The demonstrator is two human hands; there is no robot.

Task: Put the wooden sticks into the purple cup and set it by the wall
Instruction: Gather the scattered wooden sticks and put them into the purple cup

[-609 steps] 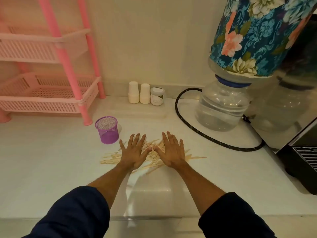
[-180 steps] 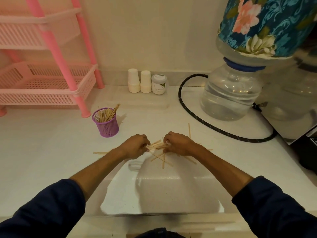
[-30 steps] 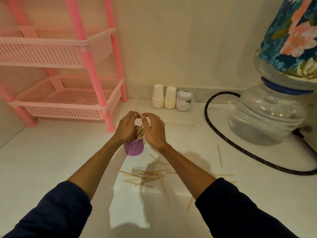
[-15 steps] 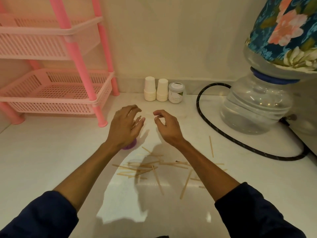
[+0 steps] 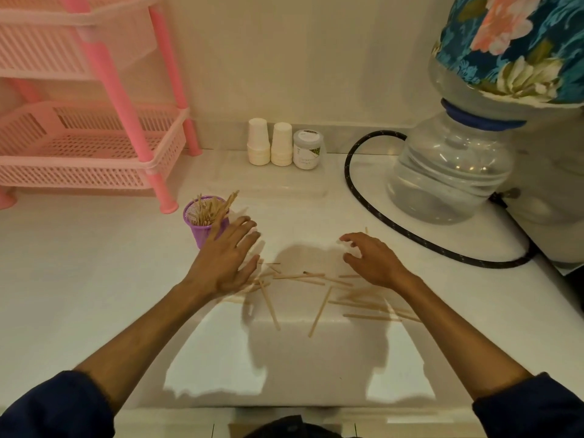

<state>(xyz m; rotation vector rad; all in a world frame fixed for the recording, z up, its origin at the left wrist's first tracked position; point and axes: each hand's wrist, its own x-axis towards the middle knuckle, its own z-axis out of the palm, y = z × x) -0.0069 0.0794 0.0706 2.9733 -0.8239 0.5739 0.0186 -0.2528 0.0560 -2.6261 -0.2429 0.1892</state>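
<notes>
While both grips hang loose and hold nothing, left hand (image 5: 226,263) blurs over purple cup (image 5: 203,227)'s near side, hiding some wooden sticks (image 5: 316,279) on the tabletop (image 5: 94,279).

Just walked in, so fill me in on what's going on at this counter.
A person is collecting wooden sticks into a purple cup. The cup stands near the pink rack, not by the wall, with a bunch of sticks upright inside. More loose sticks lie scattered on the white counter. The left hand and right hand are both open and empty above them.
</notes>
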